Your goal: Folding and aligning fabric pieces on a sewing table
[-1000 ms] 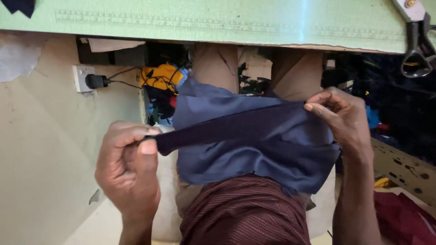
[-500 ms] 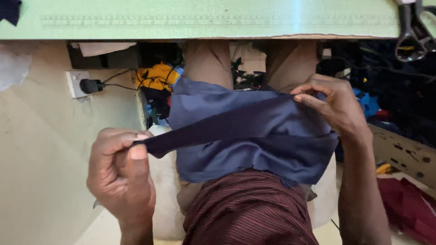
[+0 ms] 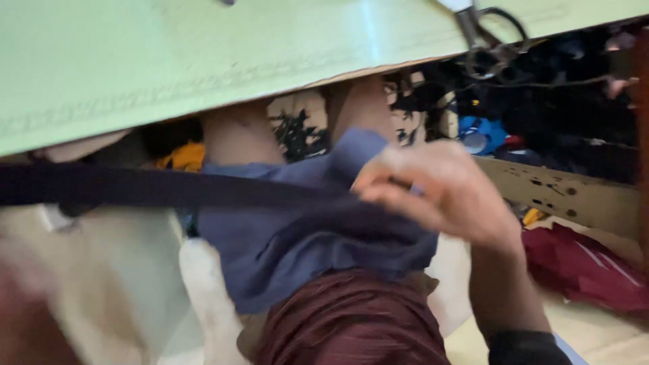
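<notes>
A long dark navy fabric strip (image 3: 169, 189) stretches taut from the left edge of the view to my right hand (image 3: 439, 196). My right hand pinches the strip's right end with curled fingers, above a blue cloth (image 3: 304, 243) draped over my lap. My left hand is out of the frame; only a blurred brown shape shows in the bottom left corner. Below the blue cloth lies a maroon striped garment (image 3: 351, 324). The whole picture is motion-blurred.
A pale green tabletop (image 3: 203, 67) fills the top, with black-handled scissors (image 3: 490, 40) on its right part. Under it sit my knees, a yellow thing (image 3: 182, 157), dark clutter and a blue object (image 3: 483, 135). A wooden board (image 3: 568, 196) and red cloth (image 3: 588, 263) lie right.
The view has swung and moved closer. My left hand has pulled the strip out past the left edge, out of sight. My right hand has dropped lower, toward the middle.
</notes>
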